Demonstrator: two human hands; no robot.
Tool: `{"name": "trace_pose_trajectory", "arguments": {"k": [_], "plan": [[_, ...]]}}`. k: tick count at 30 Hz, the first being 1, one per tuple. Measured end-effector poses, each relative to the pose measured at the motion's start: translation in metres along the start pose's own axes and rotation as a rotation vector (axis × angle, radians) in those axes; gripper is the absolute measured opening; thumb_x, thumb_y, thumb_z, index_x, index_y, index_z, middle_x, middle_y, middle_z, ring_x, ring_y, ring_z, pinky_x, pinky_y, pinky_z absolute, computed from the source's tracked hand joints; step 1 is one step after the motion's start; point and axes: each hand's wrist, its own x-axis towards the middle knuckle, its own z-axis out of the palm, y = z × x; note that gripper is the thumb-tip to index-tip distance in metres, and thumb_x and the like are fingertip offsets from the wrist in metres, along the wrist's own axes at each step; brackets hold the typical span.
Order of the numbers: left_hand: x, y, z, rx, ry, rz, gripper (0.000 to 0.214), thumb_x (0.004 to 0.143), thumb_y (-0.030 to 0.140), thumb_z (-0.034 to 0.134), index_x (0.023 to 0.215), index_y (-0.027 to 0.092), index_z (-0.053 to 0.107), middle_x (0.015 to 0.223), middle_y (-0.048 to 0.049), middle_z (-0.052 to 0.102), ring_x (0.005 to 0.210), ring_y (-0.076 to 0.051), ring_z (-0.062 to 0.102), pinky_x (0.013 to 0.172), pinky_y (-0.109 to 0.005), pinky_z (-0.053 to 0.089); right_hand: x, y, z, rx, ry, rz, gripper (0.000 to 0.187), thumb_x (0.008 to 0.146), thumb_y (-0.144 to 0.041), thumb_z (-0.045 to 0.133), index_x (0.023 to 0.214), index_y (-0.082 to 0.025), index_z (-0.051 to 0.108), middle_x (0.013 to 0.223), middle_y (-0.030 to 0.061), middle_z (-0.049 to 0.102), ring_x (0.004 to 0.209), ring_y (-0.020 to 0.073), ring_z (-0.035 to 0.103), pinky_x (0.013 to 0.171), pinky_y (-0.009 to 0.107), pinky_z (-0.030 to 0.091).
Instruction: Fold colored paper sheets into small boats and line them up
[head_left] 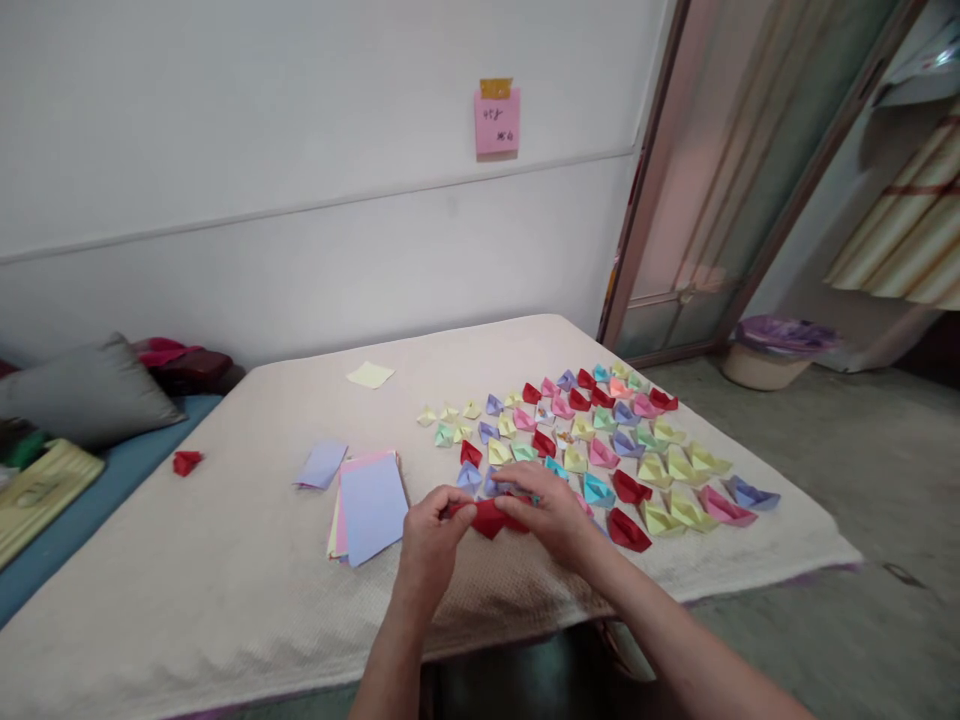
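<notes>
Between my two hands is a piece of folded red paper, held just above the near edge of the cloth-covered table. My left hand pinches its left end between thumb and fingers. On the other side, my right hand grips the right part, thumb in front and fingers curled behind. Rows of small folded paper boats in many colours stand behind and to the right of my hands. A stack of coloured paper sheets, lavender on top, lies left of my left hand.
A smaller lavender paper pile, a yellow sheet and a crumpled-looking red paper piece lie on the table. A grey pillow is at far left. A lined bin stands on the floor. A pink note hangs on the wall.
</notes>
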Motion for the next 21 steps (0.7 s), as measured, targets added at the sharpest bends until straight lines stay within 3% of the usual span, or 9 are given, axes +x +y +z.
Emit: {"name": "trace_pose_trajectory", "arguments": {"k": [4,10,15,19,21], "plan": [[-0.003,0.005,0.000,0.044,-0.051,0.062,0.005,0.073,0.020,0.060,0.070,0.018,0.064,0.068,0.0003,0.062,0.066,-0.014,0.051,0.063,-0.024,0.037,-0.001,-0.002,0.006,-0.077,-0.125,-0.049,0.010,0.079,-0.022,0.061,0.073,-0.021,0.069,0.068,0.0019,0.066,0.071,0.0171,0.058,0.072,0.029,0.040],[-0.004,0.002,0.000,-0.005,0.034,0.015,0.004,0.072,0.021,0.062,0.074,0.018,0.065,0.068,0.0003,0.062,0.067,-0.014,0.054,0.063,-0.024,0.040,-0.005,-0.009,0.011,-0.039,-0.214,0.080,0.017,0.078,-0.013,0.055,0.063,-0.018,0.060,0.061,-0.0021,0.057,0.062,0.0123,0.050,0.061,0.024,0.035],[-0.004,0.001,0.007,-0.331,0.228,-0.066,0.035,0.066,0.023,0.069,0.100,0.018,0.058,0.083,-0.0017,0.064,0.070,-0.013,0.058,0.066,-0.024,0.045,-0.005,-0.014,0.015,0.178,-0.105,0.253,0.017,0.079,-0.023,0.052,0.064,-0.017,0.057,0.058,-0.0030,0.050,0.055,0.0108,0.044,0.053,0.022,0.034],[-0.008,0.005,0.011,-0.353,0.285,-0.056,0.030,0.072,0.024,0.065,0.098,0.018,0.055,0.077,-0.0007,0.062,0.068,-0.012,0.059,0.066,-0.024,0.046,-0.003,-0.015,0.014,0.229,-0.027,0.326,0.016,0.077,-0.027,0.053,0.064,-0.017,0.057,0.056,-0.0029,0.049,0.053,0.0113,0.043,0.051,0.022,0.034],[-0.011,0.005,0.012,-0.330,0.316,-0.009,0.025,0.074,0.026,0.063,0.097,0.018,0.056,0.083,-0.0024,0.063,0.072,-0.013,0.059,0.069,-0.025,0.046,-0.003,-0.015,0.015,0.194,-0.015,0.315,0.016,0.076,-0.026,0.053,0.063,-0.017,0.057,0.057,-0.0024,0.050,0.055,0.0119,0.044,0.053,0.023,0.035]]}}
